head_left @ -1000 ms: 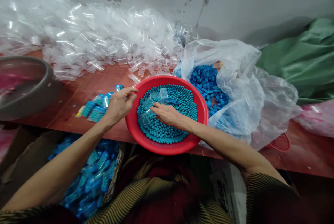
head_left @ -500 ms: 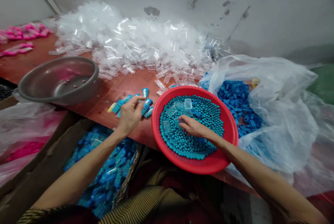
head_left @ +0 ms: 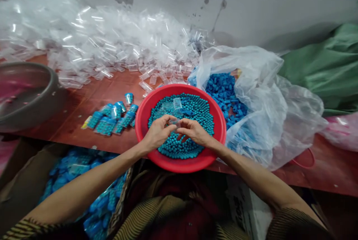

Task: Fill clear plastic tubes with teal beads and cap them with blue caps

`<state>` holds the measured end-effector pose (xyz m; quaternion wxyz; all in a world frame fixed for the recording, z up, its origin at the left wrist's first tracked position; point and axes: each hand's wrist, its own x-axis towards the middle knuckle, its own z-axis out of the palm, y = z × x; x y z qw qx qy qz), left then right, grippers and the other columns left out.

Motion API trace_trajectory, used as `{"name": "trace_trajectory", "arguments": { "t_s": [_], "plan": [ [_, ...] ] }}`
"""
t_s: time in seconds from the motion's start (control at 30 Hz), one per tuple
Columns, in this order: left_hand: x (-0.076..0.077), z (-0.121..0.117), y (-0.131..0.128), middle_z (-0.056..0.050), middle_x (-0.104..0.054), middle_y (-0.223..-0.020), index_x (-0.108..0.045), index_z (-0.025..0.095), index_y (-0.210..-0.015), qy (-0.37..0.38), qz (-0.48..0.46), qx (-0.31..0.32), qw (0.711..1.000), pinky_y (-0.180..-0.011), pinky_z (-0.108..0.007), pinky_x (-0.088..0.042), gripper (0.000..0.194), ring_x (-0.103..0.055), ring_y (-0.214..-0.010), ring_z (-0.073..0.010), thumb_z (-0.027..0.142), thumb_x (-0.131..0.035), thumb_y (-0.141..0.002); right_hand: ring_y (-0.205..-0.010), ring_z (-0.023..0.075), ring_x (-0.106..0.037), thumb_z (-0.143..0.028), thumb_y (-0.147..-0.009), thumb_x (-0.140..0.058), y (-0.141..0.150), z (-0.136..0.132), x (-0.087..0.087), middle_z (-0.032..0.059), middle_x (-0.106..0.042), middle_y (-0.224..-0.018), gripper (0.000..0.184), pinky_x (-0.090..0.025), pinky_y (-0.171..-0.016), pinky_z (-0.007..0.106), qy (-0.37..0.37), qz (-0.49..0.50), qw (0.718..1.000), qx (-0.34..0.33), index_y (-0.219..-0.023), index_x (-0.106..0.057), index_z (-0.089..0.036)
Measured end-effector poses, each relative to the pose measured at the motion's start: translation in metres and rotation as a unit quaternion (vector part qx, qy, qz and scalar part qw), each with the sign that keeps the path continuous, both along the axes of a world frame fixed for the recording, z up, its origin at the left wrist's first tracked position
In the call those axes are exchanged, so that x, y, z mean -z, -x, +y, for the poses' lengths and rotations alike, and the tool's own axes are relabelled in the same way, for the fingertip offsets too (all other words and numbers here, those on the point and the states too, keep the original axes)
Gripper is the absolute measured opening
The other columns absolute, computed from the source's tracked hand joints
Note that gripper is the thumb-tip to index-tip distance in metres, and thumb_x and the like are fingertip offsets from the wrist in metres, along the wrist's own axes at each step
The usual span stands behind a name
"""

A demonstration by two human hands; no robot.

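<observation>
My left hand [head_left: 159, 132] and my right hand [head_left: 195, 131] meet over a red basin [head_left: 183, 166] filled with small turquoise beads [head_left: 181, 149]. Between their fingertips is a small clear plastic container [head_left: 174, 122], which both hands grip; fingers partly cover it. Behind them, another clear container [head_left: 177, 103] and a blue cap [head_left: 188, 112] lie on the beads. Left of the basin, several bead-filled containers with blue tops [head_left: 105, 125] lie on the reddish table, and one [head_left: 129, 98] stands upright.
A large heap of clear containers [head_left: 112, 38] lies along the wall. A grey basin [head_left: 53, 83] sits at left. Blue caps [head_left: 223, 90] spill from a clear plastic bag [head_left: 263, 83] at right. Below the table edge, a cardboard box [head_left: 22, 171] holds filled blue containers [head_left: 103, 202].
My left hand has moved right, from the filled containers to above the basin, and now grips the clear container together with my right hand. The view has swung right.
</observation>
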<state>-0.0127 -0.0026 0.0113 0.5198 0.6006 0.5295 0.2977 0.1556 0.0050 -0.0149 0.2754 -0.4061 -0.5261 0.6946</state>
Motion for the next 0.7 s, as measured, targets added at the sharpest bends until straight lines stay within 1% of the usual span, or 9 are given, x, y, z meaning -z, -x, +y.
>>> {"name": "trace_trajectory", "arguments": {
  "t_s": [0.07, 0.13, 0.23, 0.3, 0.37, 0.47, 0.53, 0.6, 0.7],
  "plan": [
    [0.0, -0.005, -0.005, -0.001, -0.063, -0.077, -0.061, 0.018, -0.092, -0.082, 0.039, -0.001, 0.996, -0.067, -0.028, -0.045, 0.019, -0.058, -0.07, -0.0153, 0.026, -0.054, -0.076, -0.059, 0.0095, -0.059, -0.03, -0.075, -0.061, -0.004, -0.003, 0.002, -0.0036, -0.059, -0.071, 0.019, -0.048, -0.05, 0.02, -0.043, -0.022, 0.999, 0.005, -0.089, -0.055, -0.018],
    [0.001, -0.007, -0.009, -0.003, -0.065, -0.084, -0.063, 0.02, -0.089, -0.137, 0.063, 0.015, 0.988, -0.077, -0.029, -0.044, 0.015, -0.059, -0.08, -0.0174, 0.027, -0.056, -0.077, -0.064, 0.0101, -0.06, -0.027, -0.078, -0.057, -0.009, -0.006, 0.004, -0.0029, -0.06, -0.072, 0.015, -0.049, -0.055, 0.021, -0.091, -0.051, 0.995, 0.001, -0.09, -0.057, -0.018],
    [0.002, -0.005, -0.008, -0.003, -0.065, -0.083, -0.06, 0.021, -0.088, -0.149, 0.079, 0.035, 0.985, -0.076, -0.03, -0.044, 0.013, -0.058, -0.079, -0.0175, 0.027, -0.055, -0.078, -0.068, 0.0103, -0.06, -0.021, -0.079, -0.055, -0.022, -0.004, 0.004, -0.0025, -0.061, -0.074, 0.019, -0.049, -0.058, 0.021, -0.115, -0.074, 0.991, 0.004, -0.097, -0.057, -0.019],
    [0.002, 0.002, -0.006, -0.001, -0.062, -0.079, -0.056, 0.02, -0.088, -0.121, 0.08, 0.039, 0.989, -0.069, -0.028, -0.044, 0.012, -0.057, -0.073, -0.016, 0.026, -0.053, -0.078, -0.066, 0.0099, -0.06, -0.021, -0.077, -0.057, -0.036, 0.003, 0.002, -0.0019, -0.061, -0.077, 0.027, -0.049, -0.055, 0.021, -0.092, -0.068, 0.993, 0.027, -0.104, -0.055, -0.019],
    [0.002, 0.009, -0.004, 0.001, -0.06, -0.075, -0.054, 0.019, -0.086, -0.075, 0.065, 0.042, 0.994, -0.061, -0.026, -0.043, 0.012, -0.055, -0.067, -0.0142, 0.023, -0.055, -0.075, -0.064, 0.0096, -0.061, -0.024, -0.075, -0.06, -0.051, 0.011, 0.0, -0.001, -0.062, -0.08, 0.032, -0.049, -0.051, 0.02, -0.068, -0.057, 0.993, 0.076, -0.106, -0.052, -0.019],
    [0.0, 0.015, -0.009, 0.002, -0.056, -0.069, -0.052, 0.018, -0.084, 0.021, 0.007, 0.041, 0.999, -0.052, -0.024, -0.041, 0.018, -0.054, -0.059, -0.0127, 0.023, -0.06, -0.068, -0.061, 0.0093, -0.061, -0.028, -0.074, -0.062, -0.064, 0.017, -0.002, -0.0011, -0.061, -0.079, 0.033, -0.049, -0.049, 0.019, -0.057, -0.045, 0.987, 0.144, -0.103, -0.051, -0.018],
    [-0.003, 0.015, -0.017, 0.003, -0.057, -0.069, -0.049, 0.018, -0.086, 0.1, -0.068, 0.023, 0.992, -0.051, -0.024, -0.043, 0.026, -0.057, -0.058, -0.0134, 0.026, -0.063, -0.066, -0.062, 0.0091, -0.061, -0.027, -0.073, -0.063, -0.061, 0.014, -0.002, -0.0015, -0.062, -0.08, 0.033, -0.049, -0.048, 0.018, -0.054, -0.035, 0.989, 0.134, -0.103, -0.051, -0.018],
    [-0.005, 0.014, -0.027, 0.002, -0.06, -0.074, -0.045, 0.019, -0.088, 0.156, -0.16, -0.016, 0.975, -0.056, -0.026, -0.047, 0.032, -0.061, -0.063, -0.0141, 0.029, -0.066, -0.066, -0.061, 0.0092, -0.061, -0.026, -0.073, -0.063, -0.051, 0.008, -0.002, -0.0023, -0.062, -0.078, 0.034, -0.049, -0.047, 0.018, -0.055, -0.017, 0.994, 0.097, -0.104, -0.052, -0.019],
    [-0.004, 0.013, -0.04, 0.002, -0.059, -0.078, -0.046, 0.018, -0.085, 0.14, -0.239, -0.083, 0.957, -0.062, -0.024, -0.047, 0.031, -0.059, -0.068, -0.0109, 0.03, -0.068, -0.066, -0.057, 0.0091, -0.06, -0.025, -0.074, -0.06, -0.037, 0.003, -0.004, -0.0043, -0.059, -0.069, 0.028, -0.049, -0.047, 0.019, -0.06, 0.013, 0.994, 0.087, -0.1, -0.053, -0.017]
  ]
}}
